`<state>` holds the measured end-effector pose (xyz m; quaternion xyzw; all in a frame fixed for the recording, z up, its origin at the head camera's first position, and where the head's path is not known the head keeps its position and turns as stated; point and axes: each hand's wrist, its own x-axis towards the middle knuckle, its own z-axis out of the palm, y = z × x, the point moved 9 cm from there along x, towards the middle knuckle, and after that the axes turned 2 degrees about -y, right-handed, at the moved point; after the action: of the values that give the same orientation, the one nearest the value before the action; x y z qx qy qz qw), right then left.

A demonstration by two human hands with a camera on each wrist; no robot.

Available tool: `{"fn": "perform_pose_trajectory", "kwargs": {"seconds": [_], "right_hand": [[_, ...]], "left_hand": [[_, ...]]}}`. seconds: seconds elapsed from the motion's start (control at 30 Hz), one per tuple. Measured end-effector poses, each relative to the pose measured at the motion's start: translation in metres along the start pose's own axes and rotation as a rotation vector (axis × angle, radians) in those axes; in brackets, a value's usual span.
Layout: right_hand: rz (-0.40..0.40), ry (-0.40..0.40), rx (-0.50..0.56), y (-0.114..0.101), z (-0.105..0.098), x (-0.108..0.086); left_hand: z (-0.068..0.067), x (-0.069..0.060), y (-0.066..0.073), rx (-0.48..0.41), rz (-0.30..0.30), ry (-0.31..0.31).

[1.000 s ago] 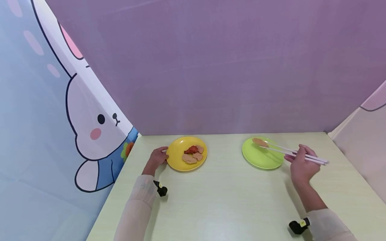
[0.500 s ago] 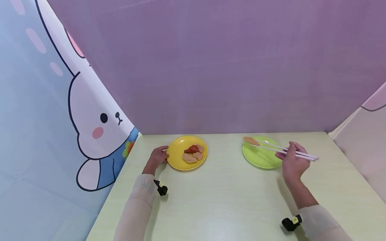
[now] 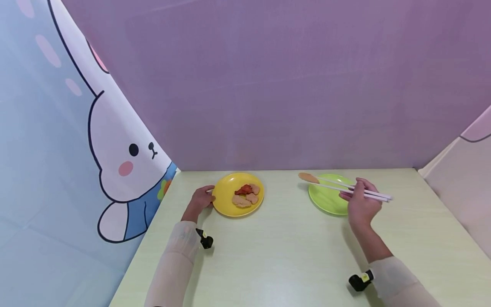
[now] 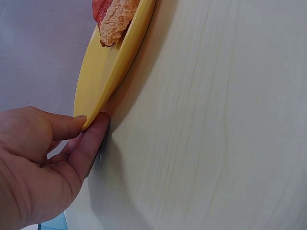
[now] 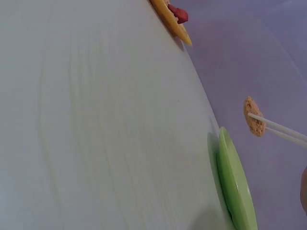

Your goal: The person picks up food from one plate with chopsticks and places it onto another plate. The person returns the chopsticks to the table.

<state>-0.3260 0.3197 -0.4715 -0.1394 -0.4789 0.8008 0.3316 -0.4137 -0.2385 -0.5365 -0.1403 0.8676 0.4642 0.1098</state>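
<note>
My left hand pinches the left rim of a yellow plate; in the left wrist view the thumb lies on top of the rim with fingers beneath. On that plate sit a red piece of food and several light-brown fried pieces. My right hand holds a pair of white chopsticks. Between their tips is a flat orange-brown fried piece, lifted above the table at the left edge of a green plate. The right wrist view shows the fried piece gripped in mid-air.
Both plates stand near the back edge of a pale wood-grain table, with a stretch of tabletop between them. Behind it rises a purple wall. A rabbit-printed panel borders the left, a whitish panel the right.
My right hand has moved left with the chopsticks, carrying the fried piece from over the green plate to past its left edge. The left hand and yellow plate have stayed in place.
</note>
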Motion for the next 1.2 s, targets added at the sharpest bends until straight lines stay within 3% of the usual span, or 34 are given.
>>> {"fn": "perform_pose_trajectory", "kwargs": {"seconds": [0.43,0.8,1.2], "right_hand": [[-0.011,-0.074,-0.02,0.014,0.026,-0.014],[0.013,-0.103,-0.055,0.025,0.051,-0.025],[0.076,-0.132,-0.088,0.041,0.079,-0.04]], "left_hand": [[0.0,0.004,-0.003,0.035,-0.018,0.008],[0.002,0.001,-0.003,0.024,-0.025,-0.001],[0.002,0.005,-0.003,0.022,-0.04,-0.004]]}}
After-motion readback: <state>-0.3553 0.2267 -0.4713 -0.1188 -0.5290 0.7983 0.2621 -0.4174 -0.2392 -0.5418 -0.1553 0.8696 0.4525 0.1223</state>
